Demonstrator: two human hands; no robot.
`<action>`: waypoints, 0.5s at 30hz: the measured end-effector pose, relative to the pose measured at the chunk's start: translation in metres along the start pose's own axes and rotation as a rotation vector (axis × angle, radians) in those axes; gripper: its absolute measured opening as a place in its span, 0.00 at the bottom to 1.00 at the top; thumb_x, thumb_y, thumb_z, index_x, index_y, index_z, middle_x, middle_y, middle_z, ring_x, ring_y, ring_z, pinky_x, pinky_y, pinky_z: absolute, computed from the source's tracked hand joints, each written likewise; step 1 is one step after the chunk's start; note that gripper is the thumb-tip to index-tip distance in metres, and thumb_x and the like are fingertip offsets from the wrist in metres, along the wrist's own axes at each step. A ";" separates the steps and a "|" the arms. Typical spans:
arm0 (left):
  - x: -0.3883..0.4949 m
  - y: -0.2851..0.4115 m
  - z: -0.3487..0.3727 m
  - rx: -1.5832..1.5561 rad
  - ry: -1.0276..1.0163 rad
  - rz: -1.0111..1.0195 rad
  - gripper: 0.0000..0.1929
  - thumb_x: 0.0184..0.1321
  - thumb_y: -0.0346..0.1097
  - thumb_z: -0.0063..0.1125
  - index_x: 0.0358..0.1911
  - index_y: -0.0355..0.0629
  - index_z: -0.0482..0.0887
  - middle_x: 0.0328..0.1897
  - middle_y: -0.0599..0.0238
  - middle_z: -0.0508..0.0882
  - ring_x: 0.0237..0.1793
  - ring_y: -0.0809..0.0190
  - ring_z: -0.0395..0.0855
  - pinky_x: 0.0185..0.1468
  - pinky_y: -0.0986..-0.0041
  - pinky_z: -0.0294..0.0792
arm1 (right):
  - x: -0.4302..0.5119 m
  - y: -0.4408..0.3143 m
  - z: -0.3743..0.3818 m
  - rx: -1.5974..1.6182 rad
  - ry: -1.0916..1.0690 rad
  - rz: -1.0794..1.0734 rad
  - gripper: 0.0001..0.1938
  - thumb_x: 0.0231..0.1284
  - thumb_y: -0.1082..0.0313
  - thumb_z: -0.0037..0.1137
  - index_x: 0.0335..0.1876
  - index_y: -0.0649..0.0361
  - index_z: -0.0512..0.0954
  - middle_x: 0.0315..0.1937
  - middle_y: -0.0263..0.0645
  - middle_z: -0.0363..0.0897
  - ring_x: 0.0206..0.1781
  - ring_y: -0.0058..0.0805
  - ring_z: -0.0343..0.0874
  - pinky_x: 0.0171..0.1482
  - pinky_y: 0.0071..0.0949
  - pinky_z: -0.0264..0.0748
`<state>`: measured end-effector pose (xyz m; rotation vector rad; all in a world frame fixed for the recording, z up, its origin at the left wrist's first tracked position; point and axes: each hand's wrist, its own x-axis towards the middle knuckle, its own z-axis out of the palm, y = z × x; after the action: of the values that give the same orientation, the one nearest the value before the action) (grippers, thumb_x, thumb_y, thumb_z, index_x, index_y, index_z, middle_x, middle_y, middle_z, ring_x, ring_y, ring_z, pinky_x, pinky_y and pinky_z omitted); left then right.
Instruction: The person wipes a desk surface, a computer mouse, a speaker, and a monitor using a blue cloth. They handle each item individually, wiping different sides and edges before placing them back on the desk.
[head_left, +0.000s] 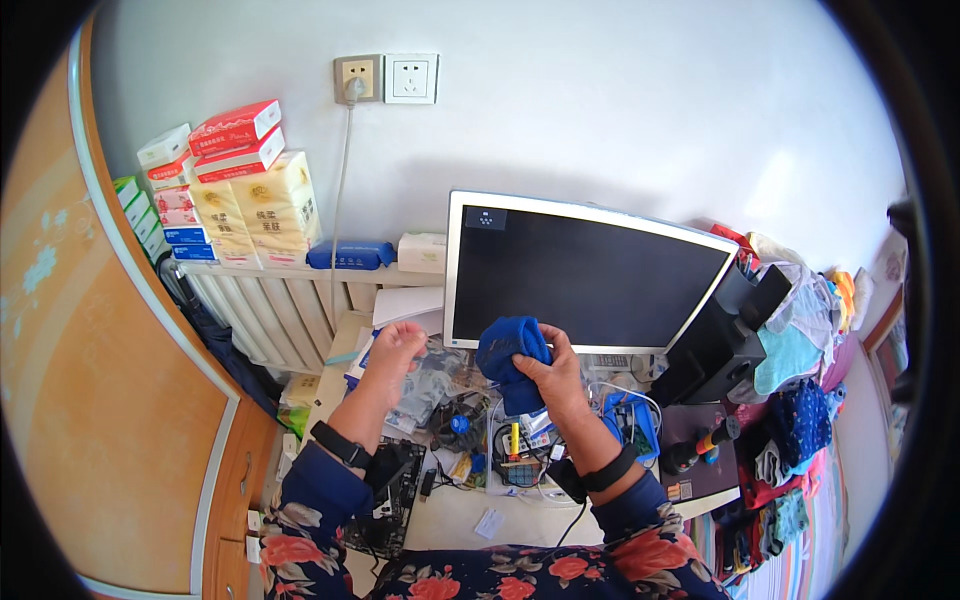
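A folded blue cloth (513, 358) is pinched between the thumb and fingers of my right hand (553, 367), raised in front of the lower edge of a computer monitor (585, 277). To the left of the cloth and apart from it, my left hand (399, 352) is raised with its fingers curled towards the thumb; whether anything small is between them cannot be told. The monitor's screen is dark with a small box in its upper left corner. Black straps are around both forearms.
Below my hands the desk (450, 517) bears a circuit board (390, 487), plastic bags (427, 386), cables and a blue tray (631, 427). A black speaker (720, 360) stands right of the monitor, near piled clothes (802, 427). Tissue packs (262, 210) are stacked on the radiator (262, 311).
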<state>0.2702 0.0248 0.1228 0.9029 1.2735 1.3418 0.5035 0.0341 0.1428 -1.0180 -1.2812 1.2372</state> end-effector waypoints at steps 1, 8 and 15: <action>0.006 0.000 -0.001 -0.003 0.012 0.004 0.12 0.56 0.42 0.57 0.41 0.54 0.73 0.40 0.74 0.79 0.40 0.71 0.74 0.43 0.75 0.62 | 0.000 -0.001 -0.002 -0.048 0.002 -0.017 0.26 0.48 0.73 0.63 0.53 0.62 0.65 0.43 0.42 0.73 0.44 0.25 0.75 0.46 0.24 0.76; 0.035 0.008 0.000 0.027 0.027 0.022 0.19 0.55 0.43 0.57 0.49 0.52 0.71 0.45 0.72 0.77 0.43 0.69 0.72 0.45 0.71 0.59 | 0.010 -0.007 -0.011 -0.221 -0.019 -0.218 0.23 0.47 0.74 0.63 0.49 0.63 0.66 0.40 0.40 0.75 0.44 0.23 0.75 0.47 0.22 0.73; 0.059 0.014 0.006 0.107 -0.016 0.202 0.23 0.57 0.38 0.56 0.57 0.48 0.68 0.54 0.61 0.74 0.51 0.64 0.70 0.54 0.67 0.61 | 0.014 -0.010 -0.003 -0.384 0.022 -0.306 0.21 0.45 0.75 0.64 0.47 0.57 0.69 0.40 0.39 0.76 0.43 0.25 0.75 0.47 0.23 0.73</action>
<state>0.2622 0.0842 0.1300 1.1393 1.2777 1.4295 0.5060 0.0473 0.1541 -1.0492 -1.6265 0.7613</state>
